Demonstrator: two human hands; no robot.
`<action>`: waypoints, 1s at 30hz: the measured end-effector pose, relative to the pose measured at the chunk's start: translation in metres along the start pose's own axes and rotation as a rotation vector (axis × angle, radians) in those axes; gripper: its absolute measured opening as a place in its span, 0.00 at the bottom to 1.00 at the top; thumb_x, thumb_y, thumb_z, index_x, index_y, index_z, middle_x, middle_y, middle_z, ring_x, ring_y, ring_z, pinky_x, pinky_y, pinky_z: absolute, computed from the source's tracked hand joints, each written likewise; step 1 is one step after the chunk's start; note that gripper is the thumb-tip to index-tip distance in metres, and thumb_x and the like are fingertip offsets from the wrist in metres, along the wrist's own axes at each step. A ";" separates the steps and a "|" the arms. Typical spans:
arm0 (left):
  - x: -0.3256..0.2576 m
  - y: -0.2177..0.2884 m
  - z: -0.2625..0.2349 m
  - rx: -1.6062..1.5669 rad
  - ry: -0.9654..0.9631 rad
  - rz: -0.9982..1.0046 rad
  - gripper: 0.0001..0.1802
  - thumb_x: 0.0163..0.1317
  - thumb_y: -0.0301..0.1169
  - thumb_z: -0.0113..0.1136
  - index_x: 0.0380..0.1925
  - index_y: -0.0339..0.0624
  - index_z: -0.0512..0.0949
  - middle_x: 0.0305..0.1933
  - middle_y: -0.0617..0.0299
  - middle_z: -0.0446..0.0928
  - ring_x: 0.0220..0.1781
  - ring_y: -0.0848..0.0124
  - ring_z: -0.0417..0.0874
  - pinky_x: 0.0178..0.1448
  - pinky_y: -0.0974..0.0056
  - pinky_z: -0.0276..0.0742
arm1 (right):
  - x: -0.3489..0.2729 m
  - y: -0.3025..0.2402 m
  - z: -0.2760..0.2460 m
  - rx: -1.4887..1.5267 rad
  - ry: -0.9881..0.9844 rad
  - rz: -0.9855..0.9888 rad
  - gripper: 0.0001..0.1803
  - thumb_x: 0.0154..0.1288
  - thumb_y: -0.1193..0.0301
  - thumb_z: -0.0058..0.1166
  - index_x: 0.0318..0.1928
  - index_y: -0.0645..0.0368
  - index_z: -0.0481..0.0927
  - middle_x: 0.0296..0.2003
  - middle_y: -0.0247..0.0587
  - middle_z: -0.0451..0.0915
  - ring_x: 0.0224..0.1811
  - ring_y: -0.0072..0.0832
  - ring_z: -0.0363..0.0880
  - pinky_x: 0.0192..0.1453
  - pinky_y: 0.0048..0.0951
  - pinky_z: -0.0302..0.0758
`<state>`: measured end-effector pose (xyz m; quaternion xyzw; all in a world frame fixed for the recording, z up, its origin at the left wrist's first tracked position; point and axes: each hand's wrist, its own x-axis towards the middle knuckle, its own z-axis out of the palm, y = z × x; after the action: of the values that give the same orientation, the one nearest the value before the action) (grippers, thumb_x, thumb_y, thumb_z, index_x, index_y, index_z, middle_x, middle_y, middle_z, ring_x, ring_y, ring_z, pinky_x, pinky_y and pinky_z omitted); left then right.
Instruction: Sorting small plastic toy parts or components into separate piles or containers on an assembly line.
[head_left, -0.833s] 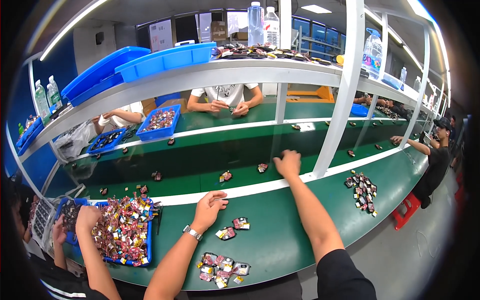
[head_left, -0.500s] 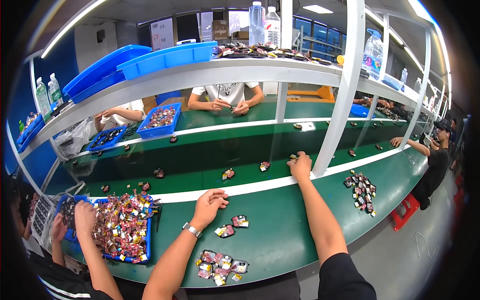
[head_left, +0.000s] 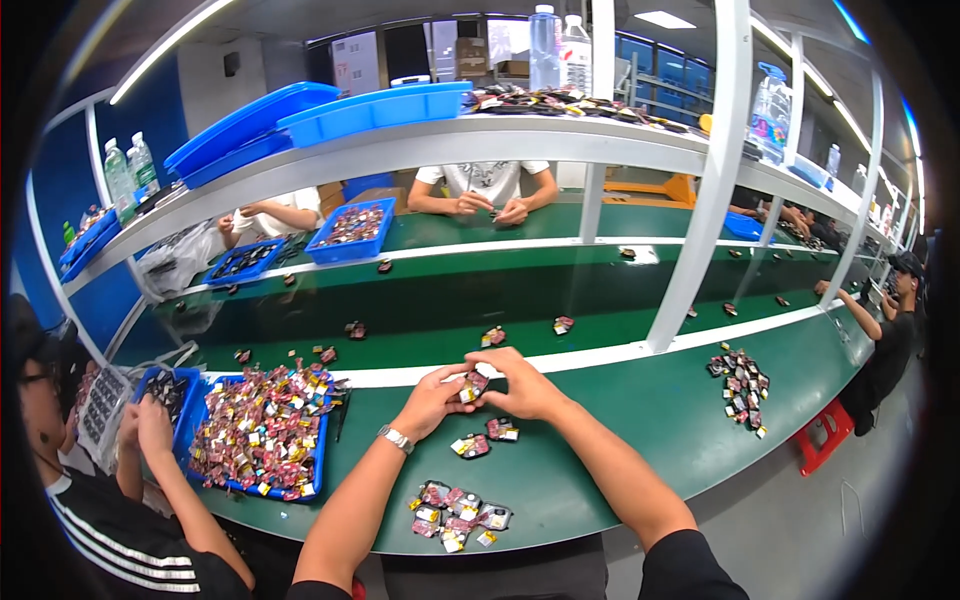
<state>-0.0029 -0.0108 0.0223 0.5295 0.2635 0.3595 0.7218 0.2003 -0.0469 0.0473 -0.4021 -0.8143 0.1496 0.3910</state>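
My left hand [head_left: 432, 398] and my right hand [head_left: 520, 384] meet above the green table [head_left: 640, 420], both gripping one small red-and-black packet [head_left: 472, 385]. A watch sits on my left wrist. Just below the hands lie two loose packets [head_left: 486, 438]. Nearer to me, by the table's front edge, a cluster of several packets [head_left: 455, 512] lies flat.
A blue tray [head_left: 262, 432] heaped with packets stands at my left, where a person in black reaches into it. Scattered packets ride the dark conveyor belt [head_left: 420, 300]. Another pile [head_left: 742, 380] lies at right. White shelf posts [head_left: 700, 190] rise ahead. Other workers sit opposite and at right.
My right hand drew back from the conveyor belt to the left hand, and both now hold a packet between them. The left hand lifted slightly.
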 end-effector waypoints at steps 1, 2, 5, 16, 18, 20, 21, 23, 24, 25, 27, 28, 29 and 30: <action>0.001 0.002 0.001 -0.031 0.002 -0.012 0.17 0.73 0.29 0.46 0.58 0.34 0.68 0.47 0.54 0.79 0.44 0.68 0.84 0.49 0.67 0.83 | -0.004 0.004 0.006 -0.028 0.112 -0.001 0.32 0.51 0.76 0.65 0.59 0.54 0.74 0.53 0.42 0.77 0.58 0.41 0.71 0.63 0.38 0.70; 0.001 -0.001 0.001 -0.032 0.012 -0.010 0.17 0.73 0.29 0.46 0.58 0.34 0.68 0.47 0.54 0.79 0.44 0.68 0.84 0.49 0.67 0.83 | -0.007 0.007 0.012 -0.057 0.224 0.000 0.28 0.53 0.76 0.63 0.57 0.56 0.75 0.51 0.43 0.77 0.54 0.42 0.74 0.60 0.37 0.72; -0.001 -0.005 -0.004 -0.131 0.054 0.045 0.18 0.71 0.25 0.46 0.60 0.38 0.67 0.51 0.54 0.77 0.53 0.67 0.81 0.59 0.59 0.81 | -0.005 -0.004 0.030 0.032 0.243 0.228 0.20 0.55 0.74 0.63 0.50 0.58 0.79 0.47 0.43 0.76 0.46 0.41 0.78 0.50 0.36 0.77; 0.002 -0.009 0.005 -0.016 0.016 0.064 0.20 0.72 0.25 0.46 0.63 0.36 0.66 0.55 0.53 0.76 0.54 0.67 0.80 0.59 0.61 0.81 | -0.005 -0.001 0.037 -0.269 0.300 -0.031 0.14 0.57 0.76 0.58 0.46 0.58 0.80 0.44 0.41 0.77 0.45 0.39 0.79 0.47 0.38 0.79; 0.002 -0.010 0.004 -0.044 0.037 0.083 0.20 0.72 0.24 0.46 0.63 0.35 0.66 0.56 0.54 0.76 0.54 0.68 0.80 0.59 0.62 0.81 | -0.005 -0.002 0.035 -0.265 0.281 -0.052 0.11 0.58 0.76 0.57 0.43 0.59 0.80 0.43 0.40 0.77 0.46 0.38 0.78 0.47 0.37 0.79; 0.002 -0.010 0.002 -0.040 0.087 0.041 0.20 0.71 0.23 0.47 0.63 0.33 0.66 0.56 0.55 0.76 0.54 0.69 0.80 0.58 0.64 0.82 | -0.002 -0.004 0.031 -0.270 0.278 -0.066 0.10 0.57 0.77 0.57 0.41 0.59 0.79 0.43 0.40 0.76 0.46 0.38 0.78 0.46 0.37 0.79; 0.002 -0.011 0.002 -0.041 0.087 0.042 0.20 0.71 0.23 0.47 0.63 0.33 0.66 0.56 0.55 0.76 0.54 0.69 0.80 0.58 0.64 0.82 | -0.002 -0.004 0.028 -0.276 0.272 -0.080 0.08 0.57 0.77 0.57 0.39 0.60 0.79 0.43 0.40 0.76 0.45 0.38 0.78 0.46 0.36 0.79; 0.004 -0.014 0.005 -0.040 0.001 0.074 0.22 0.70 0.23 0.49 0.64 0.34 0.65 0.56 0.56 0.75 0.56 0.69 0.79 0.60 0.62 0.81 | -0.002 0.000 0.026 -0.263 0.271 -0.102 0.08 0.56 0.77 0.58 0.38 0.60 0.78 0.42 0.39 0.76 0.45 0.38 0.77 0.46 0.36 0.79; 0.003 -0.014 0.004 -0.041 0.004 0.075 0.22 0.70 0.23 0.49 0.64 0.34 0.65 0.56 0.56 0.75 0.56 0.69 0.79 0.60 0.62 0.81 | -0.002 0.000 0.026 -0.247 0.272 -0.124 0.07 0.55 0.78 0.58 0.36 0.60 0.77 0.42 0.39 0.76 0.44 0.38 0.77 0.45 0.36 0.78; 0.003 -0.015 0.003 -0.036 -0.016 0.078 0.23 0.69 0.22 0.50 0.64 0.34 0.65 0.56 0.56 0.75 0.56 0.69 0.79 0.60 0.62 0.81 | -0.002 0.000 0.026 -0.246 0.270 -0.126 0.07 0.55 0.78 0.58 0.36 0.60 0.77 0.42 0.39 0.76 0.44 0.38 0.77 0.45 0.36 0.78; 0.003 -0.016 0.001 -0.031 -0.035 0.084 0.23 0.69 0.22 0.50 0.64 0.34 0.65 0.56 0.57 0.76 0.56 0.69 0.79 0.59 0.62 0.81 | -0.002 -0.002 0.026 -0.262 0.276 -0.157 0.07 0.54 0.78 0.59 0.35 0.60 0.78 0.42 0.39 0.76 0.44 0.37 0.77 0.44 0.36 0.78; 0.003 -0.016 0.000 -0.025 -0.030 0.080 0.23 0.69 0.23 0.51 0.64 0.35 0.65 0.56 0.56 0.76 0.56 0.69 0.79 0.59 0.62 0.81 | -0.002 -0.002 0.025 -0.262 0.275 -0.159 0.07 0.54 0.78 0.59 0.35 0.60 0.78 0.42 0.39 0.76 0.44 0.37 0.77 0.44 0.36 0.78; 0.004 -0.016 -0.002 -0.019 -0.026 0.077 0.23 0.69 0.23 0.52 0.64 0.35 0.66 0.56 0.56 0.76 0.56 0.69 0.79 0.59 0.62 0.81 | -0.002 -0.002 0.024 -0.249 0.251 -0.142 0.07 0.54 0.78 0.60 0.35 0.60 0.78 0.42 0.39 0.76 0.44 0.37 0.77 0.45 0.35 0.78; 0.003 -0.016 -0.002 -0.019 -0.025 0.077 0.23 0.69 0.23 0.52 0.64 0.35 0.66 0.56 0.56 0.76 0.56 0.69 0.79 0.59 0.62 0.81 | -0.003 -0.003 0.023 -0.235 0.228 -0.124 0.06 0.55 0.77 0.60 0.34 0.60 0.78 0.43 0.38 0.75 0.45 0.37 0.77 0.46 0.34 0.78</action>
<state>0.0011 -0.0102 0.0069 0.5367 0.2303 0.3828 0.7158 0.1827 -0.0493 0.0329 -0.4085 -0.7998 -0.0176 0.4394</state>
